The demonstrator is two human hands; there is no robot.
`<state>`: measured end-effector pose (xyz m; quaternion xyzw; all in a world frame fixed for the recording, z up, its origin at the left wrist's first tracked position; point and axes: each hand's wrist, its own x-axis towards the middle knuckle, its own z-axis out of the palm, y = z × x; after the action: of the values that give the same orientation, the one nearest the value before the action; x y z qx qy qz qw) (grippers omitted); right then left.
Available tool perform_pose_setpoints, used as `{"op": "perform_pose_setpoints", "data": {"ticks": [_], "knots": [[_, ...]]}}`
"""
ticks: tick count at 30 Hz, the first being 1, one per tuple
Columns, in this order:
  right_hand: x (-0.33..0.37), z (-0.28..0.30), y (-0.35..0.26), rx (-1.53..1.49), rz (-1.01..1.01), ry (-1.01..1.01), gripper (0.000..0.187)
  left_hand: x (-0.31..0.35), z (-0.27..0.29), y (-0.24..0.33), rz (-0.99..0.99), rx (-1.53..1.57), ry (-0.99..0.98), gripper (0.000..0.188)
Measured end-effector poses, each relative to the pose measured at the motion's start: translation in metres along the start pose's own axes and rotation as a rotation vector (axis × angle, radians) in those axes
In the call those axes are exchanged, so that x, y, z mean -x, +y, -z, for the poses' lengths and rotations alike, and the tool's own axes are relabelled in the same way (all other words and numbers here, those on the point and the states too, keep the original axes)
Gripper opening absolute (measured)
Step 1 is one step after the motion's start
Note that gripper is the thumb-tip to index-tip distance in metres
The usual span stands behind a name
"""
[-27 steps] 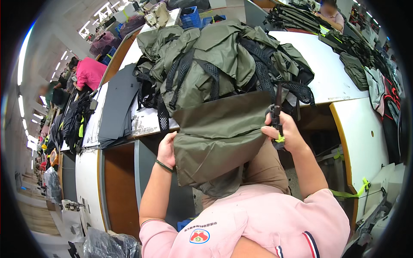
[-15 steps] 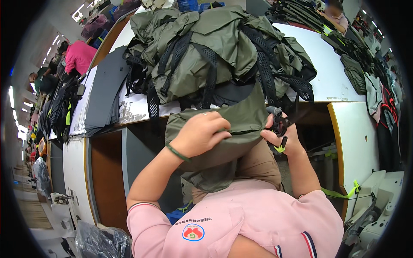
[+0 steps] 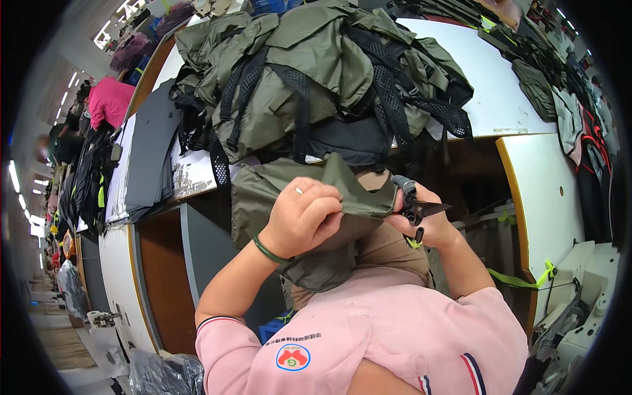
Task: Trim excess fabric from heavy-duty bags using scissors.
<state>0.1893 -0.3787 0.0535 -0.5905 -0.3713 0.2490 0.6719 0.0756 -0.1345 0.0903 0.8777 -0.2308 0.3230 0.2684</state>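
An olive-green fabric piece (image 3: 263, 191) hangs over my lap, below the table edge. My left hand (image 3: 301, 217) pinches its upper edge, fingers curled closed. Between thumb and fingers of my right hand (image 3: 428, 224) is the fabric's right corner. That same hand keeps dark thread snips (image 3: 416, 209) in its palm, their pointed blades toward the right and a bit of yellow-green tape on them. The edge between my two hands droops in a fold. On the table ahead lies a pile of olive backpacks (image 3: 309, 72) with black mesh straps.
Dark grey flat panels (image 3: 150, 148) are stacked on the white table (image 3: 490, 99) at left. Open cubbies sit under it, beside a white side panel (image 3: 543, 197). Garments hang at far right. A person in pink (image 3: 110, 102) stands far left. Plastic-wrapped goods (image 3: 164, 375) lie lower left.
The fabric has shifted from a taut edge to a slack fold between my hands. My right hand has turned, swinging the snips' blades lower. The view has moved slightly to the right.
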Motion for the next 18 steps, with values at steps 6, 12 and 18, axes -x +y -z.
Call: {"op": "perform_pose_setpoints", "data": {"ticks": [6, 12, 18], "knots": [[0.009, 0.004, 0.002, 0.095, -0.091, -0.033, 0.025, 0.018, -0.016, 0.005, 0.081, 0.138, -0.086, 0.028], [0.008, 0.026, -0.028, 0.399, -0.127, -0.108, 0.034, 0.027, -0.019, 0.006, 0.058, 0.131, -0.149, 0.023], [-0.016, 0.034, -0.049, 0.278, 0.01, -0.012, 0.036, 0.015, -0.021, 0.007, 0.014, 0.126, -0.166, 0.022]]}}
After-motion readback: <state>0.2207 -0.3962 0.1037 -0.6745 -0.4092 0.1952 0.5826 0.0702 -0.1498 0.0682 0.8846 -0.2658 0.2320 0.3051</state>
